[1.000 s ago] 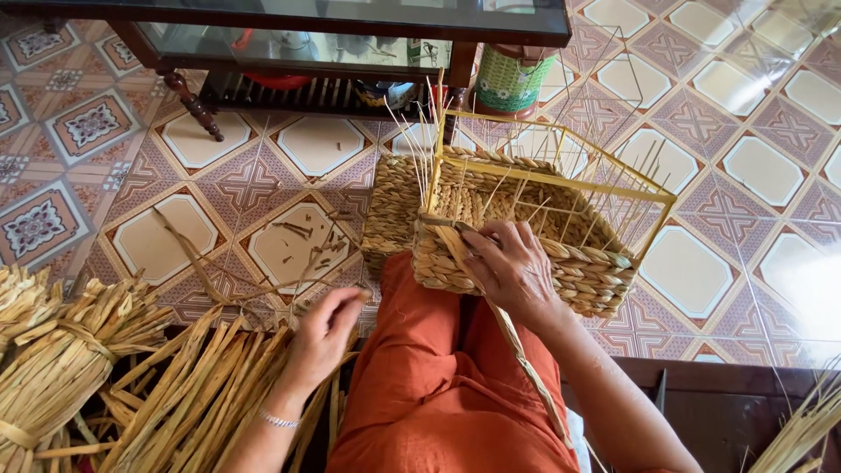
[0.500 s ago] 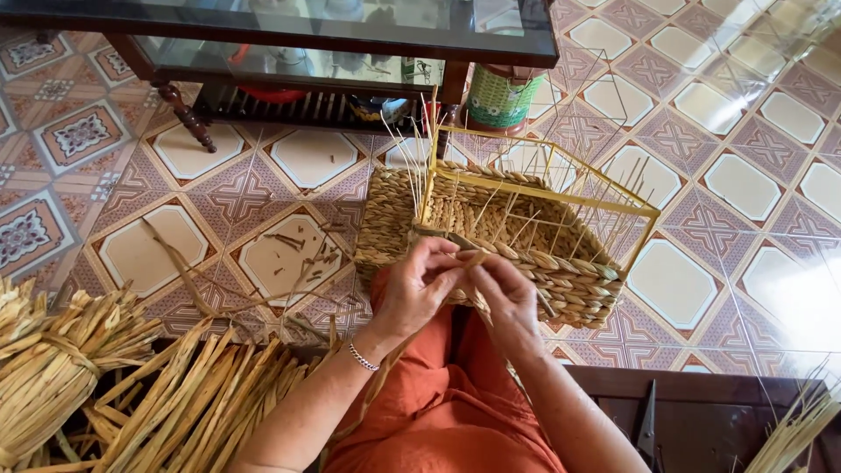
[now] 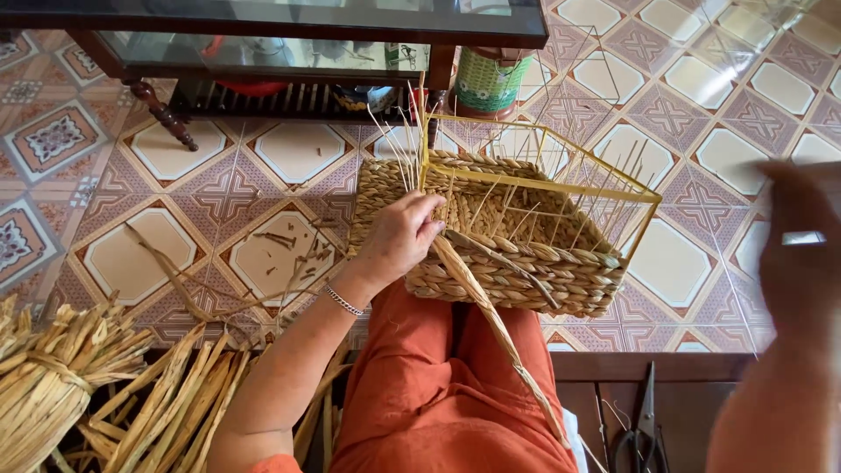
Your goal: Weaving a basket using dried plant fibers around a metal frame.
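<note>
A half-woven straw basket (image 3: 526, 263) on a yellow wire frame (image 3: 543, 180) rests against my orange-clad knees. My left hand (image 3: 399, 238) presses on the basket's near left wall, fingers closed over a flat straw strand (image 3: 495, 328) that trails down across my lap. My right hand (image 3: 802, 254), blurred and raised at the right edge, is away from the basket; a ring shows on one finger. Whether it holds anything is unclear.
Bundles of dried straw (image 3: 96, 385) lie at the lower left. A glass-topped wooden table (image 3: 280, 35) stands ahead, with a green woven container (image 3: 486, 83) beside it. Black scissors (image 3: 644, 425) lie on a wooden surface at lower right. Straw scraps litter the tiled floor (image 3: 280, 245).
My left hand came up from the straw bundles to the basket. My right hand left the basket's edge and swung out to the right.
</note>
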